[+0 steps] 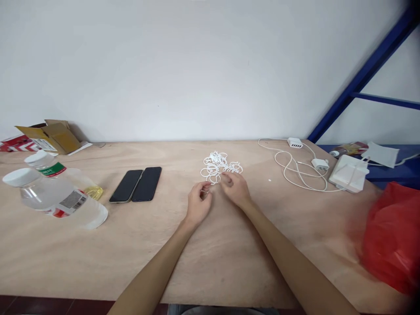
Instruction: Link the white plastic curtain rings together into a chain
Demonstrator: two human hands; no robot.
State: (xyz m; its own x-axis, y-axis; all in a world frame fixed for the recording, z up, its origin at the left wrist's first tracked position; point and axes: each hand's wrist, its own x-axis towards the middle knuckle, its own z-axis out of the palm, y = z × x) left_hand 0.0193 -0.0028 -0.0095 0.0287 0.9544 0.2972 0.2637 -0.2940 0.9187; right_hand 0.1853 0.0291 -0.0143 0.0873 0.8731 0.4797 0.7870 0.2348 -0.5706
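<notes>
A loose pile of thin white loops (215,164), like rings or ties, lies in the middle of the wooden table. My left hand (199,203) is at the near left edge of the pile, its thumb and fingers closed on a white loop that shows between the fingertips. Close beside it, my right hand (236,189) reaches in from the right. Its fingers are bent together at the near side of the pile; what they pinch, if anything, is hidden.
Two dark phones (137,186) lie side by side to the left, near clear plastic bottles (82,210). An opened cardboard box (61,136) stands behind. White cables (290,168), chargers (350,173) and a red plastic bag (393,236) occupy the right side.
</notes>
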